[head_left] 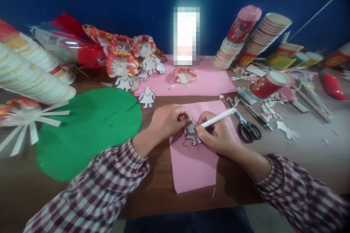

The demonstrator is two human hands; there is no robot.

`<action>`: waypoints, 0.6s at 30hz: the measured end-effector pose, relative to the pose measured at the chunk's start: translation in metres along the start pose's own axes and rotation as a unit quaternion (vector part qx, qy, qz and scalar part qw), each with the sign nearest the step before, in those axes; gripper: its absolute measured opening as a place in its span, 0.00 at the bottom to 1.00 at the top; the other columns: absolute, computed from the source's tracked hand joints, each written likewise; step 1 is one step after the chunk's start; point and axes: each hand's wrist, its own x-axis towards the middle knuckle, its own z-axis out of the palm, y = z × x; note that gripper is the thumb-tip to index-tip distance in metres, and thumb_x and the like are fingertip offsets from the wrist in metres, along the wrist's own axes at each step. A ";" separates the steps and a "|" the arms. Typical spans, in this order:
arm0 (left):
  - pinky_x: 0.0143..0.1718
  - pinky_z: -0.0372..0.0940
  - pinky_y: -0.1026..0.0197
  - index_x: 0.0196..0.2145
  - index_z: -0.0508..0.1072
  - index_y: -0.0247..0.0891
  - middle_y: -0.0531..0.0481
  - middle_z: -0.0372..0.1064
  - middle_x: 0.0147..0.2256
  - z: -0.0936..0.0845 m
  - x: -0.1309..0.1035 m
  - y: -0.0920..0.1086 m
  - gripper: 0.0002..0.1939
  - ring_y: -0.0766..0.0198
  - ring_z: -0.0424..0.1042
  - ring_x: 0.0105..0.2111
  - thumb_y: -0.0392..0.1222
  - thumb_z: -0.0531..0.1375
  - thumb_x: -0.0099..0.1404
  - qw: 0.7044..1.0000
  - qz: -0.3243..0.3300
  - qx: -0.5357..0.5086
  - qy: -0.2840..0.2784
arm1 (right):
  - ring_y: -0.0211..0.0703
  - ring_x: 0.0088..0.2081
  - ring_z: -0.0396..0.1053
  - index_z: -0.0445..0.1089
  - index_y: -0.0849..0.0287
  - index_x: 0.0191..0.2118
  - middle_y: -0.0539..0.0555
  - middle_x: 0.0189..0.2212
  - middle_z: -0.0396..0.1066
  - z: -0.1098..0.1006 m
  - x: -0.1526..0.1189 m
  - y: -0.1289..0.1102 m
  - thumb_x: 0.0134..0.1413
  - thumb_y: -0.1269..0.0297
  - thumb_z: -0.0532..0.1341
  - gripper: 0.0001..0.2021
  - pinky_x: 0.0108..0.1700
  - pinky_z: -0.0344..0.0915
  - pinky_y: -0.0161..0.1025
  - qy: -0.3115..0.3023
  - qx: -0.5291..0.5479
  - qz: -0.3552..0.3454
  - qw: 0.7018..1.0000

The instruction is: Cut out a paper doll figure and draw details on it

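Note:
My right hand (216,136) grips a white pen (218,117), its tip down on a small white paper cut-out (190,129) that lies on a pink paper sheet (194,164). My left hand (168,120) is curled, its fingertips pressing the cut-out's upper edge against the pink sheet. A dark drawn outline shows on the sheet just below the cut-out. Both sleeves are checked maroon and white.
A green paper disc (90,127) lies to the left. Black-handled scissors (247,125) rest right of the pink sheet. Behind are a second pink sheet (210,80), paper dolls (128,62), a small figure cut-out (147,97), paper cup stacks (254,36) and scraps.

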 end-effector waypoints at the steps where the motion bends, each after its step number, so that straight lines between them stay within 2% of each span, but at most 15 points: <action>1: 0.25 0.53 0.64 0.29 0.76 0.45 0.56 0.72 0.27 0.000 0.000 0.000 0.05 0.67 0.67 0.26 0.46 0.62 0.57 1.000 -0.001 0.000 0.000 | 0.31 0.18 0.60 0.61 0.58 0.27 0.44 0.18 0.61 0.000 0.000 0.001 0.49 0.72 0.58 0.05 0.18 0.57 0.28 -0.006 0.005 0.001 1.000; 5: 0.26 0.53 0.64 0.29 0.76 0.45 0.56 0.72 0.28 -0.001 0.000 0.001 0.05 0.67 0.68 0.27 0.47 0.62 0.57 1.000 -0.004 -0.004 -0.006 | 0.31 0.19 0.62 0.61 0.58 0.28 0.45 0.19 0.63 0.002 -0.001 0.003 0.49 0.72 0.58 0.05 0.20 0.58 0.28 -0.013 -0.008 0.001 1.000; 11: 0.26 0.54 0.64 0.29 0.76 0.43 0.55 0.73 0.28 -0.004 0.000 0.002 0.07 0.67 0.68 0.28 0.47 0.62 0.58 1.000 0.002 -0.003 -0.010 | 0.31 0.19 0.60 0.61 0.59 0.27 0.45 0.18 0.62 0.002 0.000 0.003 0.49 0.71 0.59 0.05 0.20 0.56 0.29 -0.019 -0.042 -0.004 0.999; 18: 0.26 0.55 0.64 0.30 0.76 0.43 0.55 0.73 0.28 -0.003 0.000 0.002 0.06 0.66 0.68 0.28 0.46 0.62 0.57 1.000 0.003 0.000 -0.010 | 0.31 0.18 0.60 0.62 0.59 0.27 0.45 0.17 0.63 0.002 -0.001 0.001 0.48 0.71 0.59 0.04 0.20 0.55 0.29 -0.028 -0.028 0.000 0.999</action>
